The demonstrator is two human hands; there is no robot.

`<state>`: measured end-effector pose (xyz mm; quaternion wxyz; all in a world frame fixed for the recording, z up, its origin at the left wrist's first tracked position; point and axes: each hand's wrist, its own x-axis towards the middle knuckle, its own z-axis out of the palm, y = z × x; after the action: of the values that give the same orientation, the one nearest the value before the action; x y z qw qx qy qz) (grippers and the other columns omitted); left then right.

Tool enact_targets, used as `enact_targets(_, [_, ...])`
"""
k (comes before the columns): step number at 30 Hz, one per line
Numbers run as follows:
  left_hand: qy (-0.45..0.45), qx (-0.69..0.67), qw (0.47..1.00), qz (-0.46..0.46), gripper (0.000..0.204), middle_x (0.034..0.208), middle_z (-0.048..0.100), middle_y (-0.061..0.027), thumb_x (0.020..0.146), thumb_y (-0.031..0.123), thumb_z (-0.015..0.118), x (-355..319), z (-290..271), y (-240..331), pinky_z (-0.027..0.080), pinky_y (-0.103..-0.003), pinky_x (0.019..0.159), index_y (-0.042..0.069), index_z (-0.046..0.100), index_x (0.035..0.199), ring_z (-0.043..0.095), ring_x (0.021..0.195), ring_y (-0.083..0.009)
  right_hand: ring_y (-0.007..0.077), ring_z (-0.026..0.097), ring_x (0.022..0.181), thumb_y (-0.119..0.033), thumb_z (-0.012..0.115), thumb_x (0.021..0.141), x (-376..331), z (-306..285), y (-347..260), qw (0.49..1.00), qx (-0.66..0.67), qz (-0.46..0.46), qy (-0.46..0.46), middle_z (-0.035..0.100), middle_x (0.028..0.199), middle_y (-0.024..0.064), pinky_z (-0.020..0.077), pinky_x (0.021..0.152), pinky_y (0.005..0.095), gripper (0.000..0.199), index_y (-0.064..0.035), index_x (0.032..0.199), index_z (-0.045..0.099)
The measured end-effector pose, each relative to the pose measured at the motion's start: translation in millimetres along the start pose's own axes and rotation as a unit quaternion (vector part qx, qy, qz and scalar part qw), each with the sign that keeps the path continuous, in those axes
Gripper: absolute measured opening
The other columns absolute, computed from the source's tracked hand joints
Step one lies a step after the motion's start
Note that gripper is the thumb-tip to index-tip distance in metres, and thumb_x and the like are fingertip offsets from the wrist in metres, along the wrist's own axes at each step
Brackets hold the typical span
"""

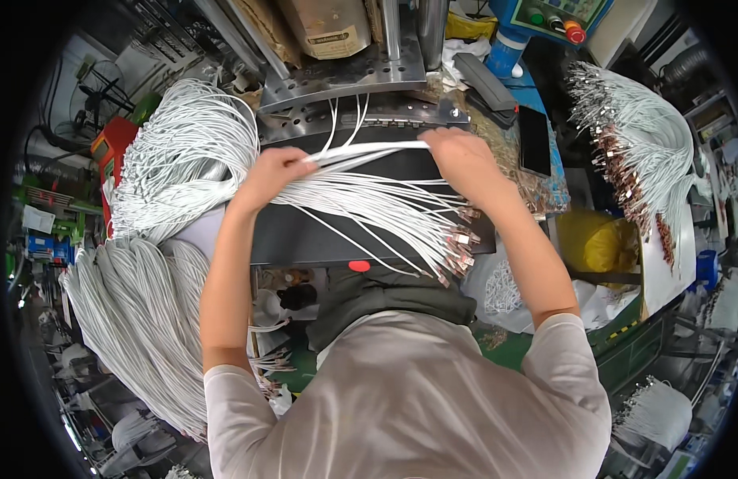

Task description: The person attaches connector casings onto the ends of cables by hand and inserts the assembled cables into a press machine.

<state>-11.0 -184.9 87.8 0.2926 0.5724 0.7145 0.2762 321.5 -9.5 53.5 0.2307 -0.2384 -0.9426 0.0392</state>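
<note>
A few white cables point(373, 149) stretch between my hands above a black work surface point(285, 239). My left hand point(267, 177) is closed round them at one side, thumb and fingers together. At the other side, my right hand point(465, 164) pinches their ends, which its fingers hide. Just below lies a fanned bunch of white cables point(369, 195) with coppery metal connectors point(457, 251) at the right, near my right forearm. Beyond my hands, several white cable ends point(335, 120) run into a metal fixture point(369, 122) of the machine.
Big heaps of white cables point(185, 128) fill the left side, with another long bundle point(137, 319) hanging nearer me. A steel machine block point(345, 84) stands ahead. On the right lie a dark phone point(533, 140) and a grey case point(482, 88); farther right hangs another cable bundle point(648, 128).
</note>
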Motion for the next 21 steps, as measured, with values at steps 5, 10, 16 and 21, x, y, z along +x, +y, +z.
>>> enact_targets(5, [0.071, 0.044, 0.996, 0.009, 0.033, 0.088, 0.074, -0.0166, 0.098, 0.034, 0.068, 4.7, 22.1, 20.0, 0.052, -0.040, 0.078, 0.002, 0.076, 0.101, 0.070, 0.082, -0.0320, 0.0339, 0.067, 0.108, -0.014, 0.065, 0.093, -7.6, -7.1, -8.7, 0.989, -0.009, 0.034, -0.144, 0.070, 0.113, 0.0126, 0.0530, 0.095, 0.0475, 0.032, -0.0089, 0.124, 0.068])
enact_targets(10, [0.032, 0.067, 0.990, 0.122, 0.038, 0.086, 0.071, -0.0203, 0.103, 0.038, 0.062, 16.1, 38.3, 69.4, 0.051, -0.041, 0.073, 0.002, 0.074, 0.096, 0.069, 0.080, -0.0366, 0.0366, 0.067, 0.111, -0.027, 0.068, 0.097, 19.5, -33.7, -54.9, 0.974, 0.205, -0.032, -0.092, 0.072, 0.115, 0.0147, 0.0516, 0.095, 0.0466, 0.035, -0.0069, 0.126, 0.065])
enact_targets(16, [-0.109, 0.026, 0.991, -0.070, 0.042, 0.079, 0.073, -0.0109, 0.108, 0.039, 0.056, -10.5, 32.8, 95.6, 0.052, -0.036, 0.066, 0.002, 0.076, 0.101, 0.069, 0.071, -0.0212, 0.0271, 0.062, 0.092, -0.015, 0.066, 0.081, 13.6, -41.2, -36.3, 0.992, -0.100, -0.058, 0.057, 0.061, 0.090, 0.0063, 0.0484, 0.080, 0.0414, 0.011, -0.0121, 0.091, 0.063])
enact_targets(21, [-0.278, -0.406, 0.865, -0.098, 0.037, 0.081, 0.061, 0.0027, 0.110, 0.031, 0.056, -28.1, 102.1, 83.0, 0.043, -0.023, 0.060, -0.001, 0.067, 0.124, 0.052, 0.065, -0.0069, 0.0246, 0.062, 0.104, -0.015, 0.067, 0.083, -3.1, -8.2, -25.6, 0.974, 0.035, -0.225, 0.002, 0.064, 0.101, 0.0053, 0.0493, 0.088, 0.0392, 0.016, -0.0107, 0.099, 0.066])
